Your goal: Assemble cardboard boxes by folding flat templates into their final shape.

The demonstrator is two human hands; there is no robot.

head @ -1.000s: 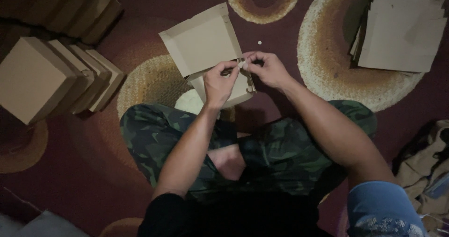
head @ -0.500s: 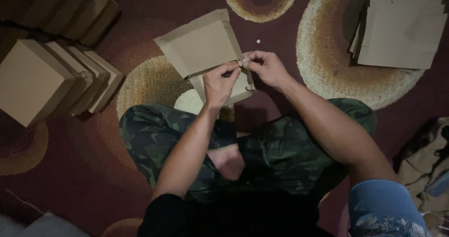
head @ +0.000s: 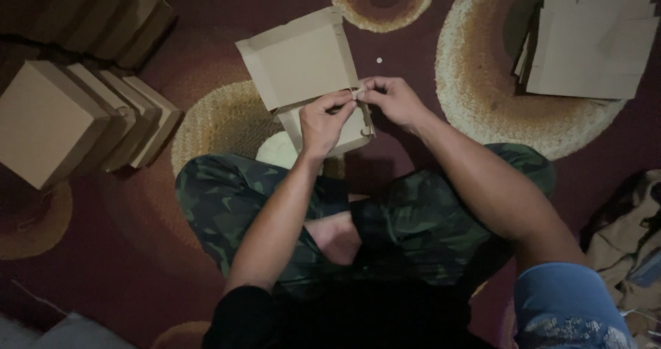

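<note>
The fingers of the left hand (head: pixel 323 118) and the right hand (head: pixel 392 100) meet tip to tip, pinching a small tab at the right-hand corner of the half-folded cardboard box (head: pixel 303 67). The box lies just beyond the fingertips, away from the person, its open lid tilted up and leaning leftward, its long edge running left to right across the knees. Both hands are equally near; the left covers the box's lower tray. Left of the box, on the patterned carpet (head: pixel 206 60), stand rows of finished boxes (head: pixel 62 125). Well to its right lies a stack of flat cardboard blanks (head: pixel 592 46).
</note>
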